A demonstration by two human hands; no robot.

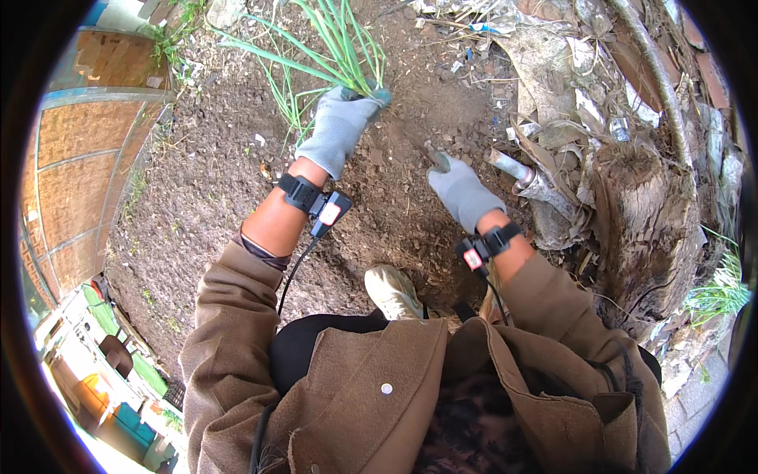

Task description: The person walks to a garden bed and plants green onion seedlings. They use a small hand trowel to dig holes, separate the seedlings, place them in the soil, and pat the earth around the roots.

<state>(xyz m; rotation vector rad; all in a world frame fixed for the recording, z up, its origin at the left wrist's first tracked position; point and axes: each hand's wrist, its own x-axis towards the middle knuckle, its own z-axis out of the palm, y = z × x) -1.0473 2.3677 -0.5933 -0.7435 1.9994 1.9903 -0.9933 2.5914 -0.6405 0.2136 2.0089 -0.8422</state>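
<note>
My left hand point(338, 130), in a grey knit glove with dark green fingertips, is closed around the lower stems of a clump of green onions point(341, 55). Their long leaves fan out away from me and to the left. Lower and to the right, my right hand point(464, 192) wears a matching glove and is held just over the brown soil point(403, 186). Its fingers look curled, with a small greyish tip poking out past them. Whether that tip is a tool or a fingertip, I cannot make out.
A split tree stump point(643, 229) stands at the right, beside a short pale pipe point(509, 164) and torn sacking point(541, 71) among litter. Brick-patterned panels point(87, 134) border the soil at left. My shoe point(392, 292) is planted below my hands. More green leaves point(718, 292) grow far right.
</note>
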